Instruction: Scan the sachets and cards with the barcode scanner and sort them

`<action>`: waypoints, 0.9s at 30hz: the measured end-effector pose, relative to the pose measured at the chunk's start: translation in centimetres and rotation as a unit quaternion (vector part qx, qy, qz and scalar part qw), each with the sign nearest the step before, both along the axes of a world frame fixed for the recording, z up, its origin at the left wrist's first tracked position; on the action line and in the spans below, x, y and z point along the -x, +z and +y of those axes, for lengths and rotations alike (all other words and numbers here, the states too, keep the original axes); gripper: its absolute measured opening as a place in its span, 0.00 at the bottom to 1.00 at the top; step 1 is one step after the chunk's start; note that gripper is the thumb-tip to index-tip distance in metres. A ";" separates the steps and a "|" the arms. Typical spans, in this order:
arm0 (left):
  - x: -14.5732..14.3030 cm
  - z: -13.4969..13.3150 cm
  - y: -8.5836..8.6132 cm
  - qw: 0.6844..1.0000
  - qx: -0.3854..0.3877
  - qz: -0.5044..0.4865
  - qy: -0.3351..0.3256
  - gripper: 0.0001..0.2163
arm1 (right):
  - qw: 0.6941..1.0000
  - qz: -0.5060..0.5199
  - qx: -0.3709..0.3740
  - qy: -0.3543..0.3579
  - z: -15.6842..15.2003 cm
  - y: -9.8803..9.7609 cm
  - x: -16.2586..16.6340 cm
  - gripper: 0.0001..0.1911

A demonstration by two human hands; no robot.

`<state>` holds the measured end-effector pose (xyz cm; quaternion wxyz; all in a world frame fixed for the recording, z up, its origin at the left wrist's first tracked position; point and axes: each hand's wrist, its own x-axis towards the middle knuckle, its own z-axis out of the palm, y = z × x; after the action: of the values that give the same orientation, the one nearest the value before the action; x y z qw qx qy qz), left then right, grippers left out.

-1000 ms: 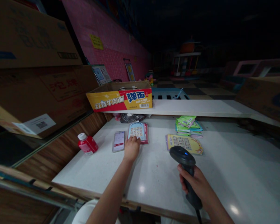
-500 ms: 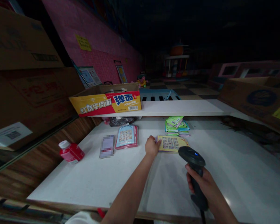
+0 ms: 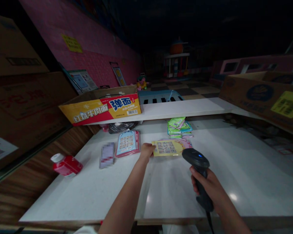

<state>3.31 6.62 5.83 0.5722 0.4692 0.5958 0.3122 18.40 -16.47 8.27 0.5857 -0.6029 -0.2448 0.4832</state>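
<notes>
My left hand [image 3: 147,150] is closed on the left edge of a flat yellow packet [image 3: 165,147] printed with a grid of small pictures. Under its right end a pinkish packet [image 3: 188,143] peeks out. My right hand [image 3: 211,187] grips a black handheld barcode scanner [image 3: 196,158] by its handle; a blue light glows on its head, which hangs by the yellow packet's right end. Behind the packet lies a pile of green and blue sachets [image 3: 177,126]. Left of my left hand is a stack of light blue and red packets [image 3: 126,143].
A red bottle with a white cap [image 3: 68,165] lies tilted at the left, near a blurred flat rectangular item [image 3: 107,156]. A raised white shelf [image 3: 180,108] crosses the back, carrying a noodle carton [image 3: 104,107]. Brown boxes [image 3: 254,92] flank both sides. The scanner's cable hangs over the front edge.
My left hand has drawn the yellow packet left, so more of the pinkish packet shows at its right end. My right hand still holds the scanner. The camera view has shifted slightly.
</notes>
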 end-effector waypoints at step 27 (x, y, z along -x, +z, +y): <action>7.2 -3.7 -3.7 0.915 -0.239 -0.259 0.196 0.16 | 0.989 -0.008 -0.029 0.146 4.6 1.1 8.6 0.19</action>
<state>-3.93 2.94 2.10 0.5046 0.3686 0.4144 0.6616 9.79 -11.88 9.35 0.5246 -0.5471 -0.3489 0.5511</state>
